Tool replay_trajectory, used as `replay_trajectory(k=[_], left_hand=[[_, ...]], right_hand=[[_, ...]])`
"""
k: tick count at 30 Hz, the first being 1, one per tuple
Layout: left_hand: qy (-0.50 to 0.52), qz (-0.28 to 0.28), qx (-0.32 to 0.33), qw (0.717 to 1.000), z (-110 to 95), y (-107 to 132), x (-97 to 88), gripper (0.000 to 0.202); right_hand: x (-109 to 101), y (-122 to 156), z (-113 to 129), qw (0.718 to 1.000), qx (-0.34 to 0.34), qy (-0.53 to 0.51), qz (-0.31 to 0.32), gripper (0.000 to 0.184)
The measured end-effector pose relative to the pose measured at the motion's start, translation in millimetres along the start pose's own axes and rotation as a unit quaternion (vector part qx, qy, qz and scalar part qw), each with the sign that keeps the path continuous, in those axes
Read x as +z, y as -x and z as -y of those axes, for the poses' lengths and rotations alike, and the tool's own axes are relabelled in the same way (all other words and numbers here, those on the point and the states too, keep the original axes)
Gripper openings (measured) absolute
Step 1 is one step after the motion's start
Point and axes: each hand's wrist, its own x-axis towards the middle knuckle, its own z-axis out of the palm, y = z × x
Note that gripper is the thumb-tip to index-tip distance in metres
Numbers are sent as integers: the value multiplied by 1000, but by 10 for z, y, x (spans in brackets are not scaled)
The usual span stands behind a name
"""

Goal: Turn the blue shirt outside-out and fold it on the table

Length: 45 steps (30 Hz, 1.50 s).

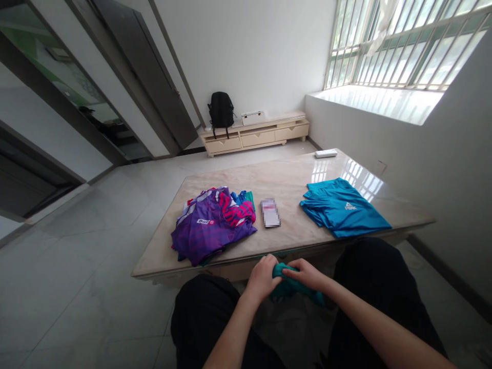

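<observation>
I sit at a low marble table (292, 179), knees in black trousers below its near edge. My left hand (262, 278) and my right hand (307, 274) are both closed on a bunched teal garment (289, 287) held between my knees, just under the table edge. On the table lie a heap of purple, pink and blue shirts (213, 223) at the left, a folded teal shirt (342, 207) with a white logo at the right, and a phone (270, 212) between them.
A white remote (326, 152) lies at the table's far right corner. A low wooden TV stand (253, 134) against the far wall holds a black backpack (221, 110) and a white box (252, 117). Dark doors stand at left, a barred window at right.
</observation>
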Motion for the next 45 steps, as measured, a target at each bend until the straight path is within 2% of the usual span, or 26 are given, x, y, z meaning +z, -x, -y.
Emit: replay_trajectory(k=[4, 8, 16, 20, 24, 27, 29, 32, 40, 45], left_hand=[[14, -58, -13, 998, 3, 15, 2, 17], [23, -96, -10, 995, -26, 24, -5, 14], [38, -92, 23, 995, -60, 1, 10, 25], [45, -113, 22, 992, -67, -1, 1, 30], [63, -141, 25, 988, -102, 35, -58, 35], [127, -147, 36, 980, -143, 80, -92, 39], [241, -134, 30, 961, -162, 102, -101, 42], [388, -114, -1, 915, -158, 106, -107, 48], [529, -56, -22, 846, -108, 129, -203, 55], [587, 46, 12, 808, -155, 178, -255, 56]], right_hand=[[16, -8, 45, 999, -26, 5, -23, 25], [22, -23, 47, 997, -48, 20, -54, 29], [-34, -30, -57, 988, -35, 76, -133, 26], [-41, -56, -83, 982, -31, 82, -169, 34], [-40, -60, -65, 980, -39, 76, -182, 51], [-45, -32, -34, 980, -50, 68, -181, 58], [-57, -10, -14, 980, -55, 64, -180, 54], [-86, 12, 5, 979, -65, 55, -185, 44], [-82, -28, 2, 980, -82, -4, -179, 23], [-87, -28, 85, 977, -88, -92, -169, 37]])
